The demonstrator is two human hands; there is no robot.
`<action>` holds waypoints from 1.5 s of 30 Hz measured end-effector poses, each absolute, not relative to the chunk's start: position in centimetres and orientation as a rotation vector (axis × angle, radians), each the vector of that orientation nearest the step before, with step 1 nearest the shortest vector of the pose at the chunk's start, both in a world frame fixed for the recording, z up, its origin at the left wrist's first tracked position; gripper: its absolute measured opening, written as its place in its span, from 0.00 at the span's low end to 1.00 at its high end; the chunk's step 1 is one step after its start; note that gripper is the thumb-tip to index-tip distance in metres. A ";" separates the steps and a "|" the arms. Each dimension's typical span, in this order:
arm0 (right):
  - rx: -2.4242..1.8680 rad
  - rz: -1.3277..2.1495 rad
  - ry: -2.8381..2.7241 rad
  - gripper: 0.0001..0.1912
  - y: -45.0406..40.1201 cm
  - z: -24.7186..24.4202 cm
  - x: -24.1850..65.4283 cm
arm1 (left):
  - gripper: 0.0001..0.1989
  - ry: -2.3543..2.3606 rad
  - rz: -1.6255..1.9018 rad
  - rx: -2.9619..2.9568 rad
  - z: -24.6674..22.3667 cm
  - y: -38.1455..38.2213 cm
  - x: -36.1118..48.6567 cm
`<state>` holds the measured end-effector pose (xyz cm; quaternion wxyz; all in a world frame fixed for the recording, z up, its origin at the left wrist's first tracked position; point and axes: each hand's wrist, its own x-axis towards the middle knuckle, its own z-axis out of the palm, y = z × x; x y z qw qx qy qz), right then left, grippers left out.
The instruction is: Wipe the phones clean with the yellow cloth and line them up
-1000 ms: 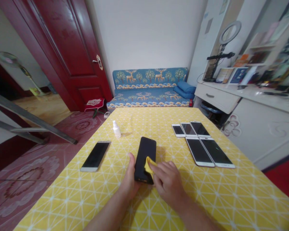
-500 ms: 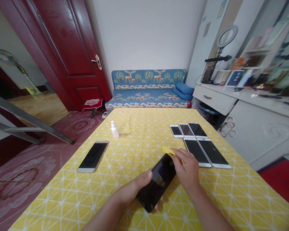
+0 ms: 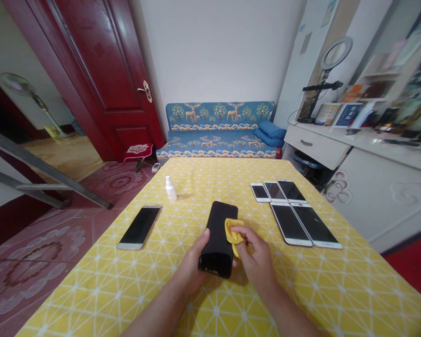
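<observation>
A black smartphone (image 3: 215, 234) is held above the table by my left hand (image 3: 193, 263), the thumb along its left edge and the other fingers mostly hidden beneath. My right hand (image 3: 256, 255) pinches a yellow cloth (image 3: 233, 231), which lies against the phone's right edge and the side of its screen. To the left, a phone with a light frame (image 3: 140, 228) rests face up on the table. Beyond it stands a small white spray bottle (image 3: 170, 189).
Several phones lie in two rows on the right, among them a large white one (image 3: 316, 225) and a small one (image 3: 260, 192). A yellow patterned tablecloth (image 3: 154, 285) covers the table. A blue sofa (image 3: 219, 135) stands behind, a white cabinet (image 3: 382, 196) to the right.
The phone has turned more upright in my left hand and shifted slightly away from me. My right hand with the cloth has moved from its top corner down to its right edge.
</observation>
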<state>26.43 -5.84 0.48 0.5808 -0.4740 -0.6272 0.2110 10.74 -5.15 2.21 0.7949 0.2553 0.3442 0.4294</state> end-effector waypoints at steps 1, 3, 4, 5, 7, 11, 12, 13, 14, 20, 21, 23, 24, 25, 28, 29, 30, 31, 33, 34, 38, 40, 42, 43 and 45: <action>-1.097 0.448 -1.544 0.11 -6.2 0.6 26.0 | 0.21 0.774 0.992 0.519 2.1 -5.0 10.8; -1.055 0.354 -1.694 0.13 -6.9 1.0 25.4 | 0.17 0.810 1.109 0.476 1.9 -4.7 10.9; -1.023 0.314 -1.762 0.14 -7.3 1.1 25.1 | 0.16 0.815 1.147 0.463 1.7 -4.5 10.8; -0.989 0.286 -1.818 0.15 -7.7 1.3 24.9 | 0.15 0.812 1.177 0.455 1.5 -4.4 10.8; -0.931 0.279 -1.869 0.15 -8.2 1.4 24.7 | 0.13 0.793 1.222 0.448 1.2 -4.1 10.6; -0.910 0.321 -1.771 0.10 -8.4 1.3 24.7 | 0.13 0.700 1.185 0.502 1.3 -3.9 10.4; -0.906 0.310 -1.748 0.09 -8.3 1.2 24.8 | 0.15 0.677 1.155 0.528 1.5 -4.0 10.4; -0.894 0.286 -1.739 0.08 -8.2 1.1 24.8 | 0.18 0.663 1.121 0.558 1.8 -4.2 10.5; -0.880 0.256 -1.743 0.09 -8.1 1.0 24.8 | 0.21 0.660 1.082 0.590 2.0 -4.4 10.5; -0.849 0.163 -1.827 0.20 -7.9 0.9 24.7 | 0.15 0.737 0.918 0.679 1.6 -5.8 11.2; -0.843 0.145 -1.851 0.22 -7.9 0.9 24.6 | 0.14 0.720 0.908 0.670 1.4 -5.9 11.3; -0.835 0.081 -1.911 0.23 -8.0 1.1 24.2 | 0.16 0.647 0.899 0.631 1.2 -6.1 11.5; -0.834 0.037 -1.943 0.23 -8.0 1.2 24.1 | 0.16 0.605 0.900 0.594 1.2 -6.1 11.6; -0.838 -0.014 -1.972 0.23 -8.0 1.4 24.0 | 0.16 0.563 0.900 0.549 1.3 -6.1 11.6; -0.934 -0.192 -1.989 0.21 -7.6 1.9 24.3 | 0.15 0.474 0.883 0.430 1.7 -6.2 11.7; -1.005 -0.247 -1.966 0.20 -7.4 2.0 24.5 | 0.15 0.457 0.861 0.433 1.7 -6.2 11.7; -1.089 -0.294 -1.934 0.20 -7.1 2.1 24.9 | 0.16 0.452 0.828 0.464 1.7 -6.3 11.6; -1.174 -0.333 -1.897 0.20 -6.7 2.2 25.5 | 0.16 0.461 0.788 0.509 1.6 -6.3 11.5; -1.305 -0.395 -1.834 0.20 -5.9 2.2 26.7 | 0.17 0.497 0.697 0.586 1.2 -6.4 11.3; -1.349 -0.420 -1.808 0.20 -5.5 2.1 27.3 | 0.17 0.514 0.659 0.600 1.1 -6.4 11.2; -1.438 -0.451 -1.746 0.19 -4.6 1.7 29.0 | 0.17 0.502 0.668 0.495 0.6 -6.3 10.9; -1.429 -0.432 -1.751 0.19 -4.7 1.5 28.9 | 0.17 0.428 0.727 0.401 0.6 -5.9 10.8; -1.395 -0.380 -1.790 0.19 -5.0 1.3 28.2 | 0.17 0.332 0.803 0.322 0.7 -5.4 10.6; -1.370 -0.339 -1.824 0.19 -5.3 1.2 27.6 | 0.17 0.290 0.840 0.297 0.8 -5.1 10.5; -1.299 -0.241 -1.903 0.19 -6.0 1.0 26.2 | 0.18 0.230 0.906 0.262 0.9 -4.5 10.1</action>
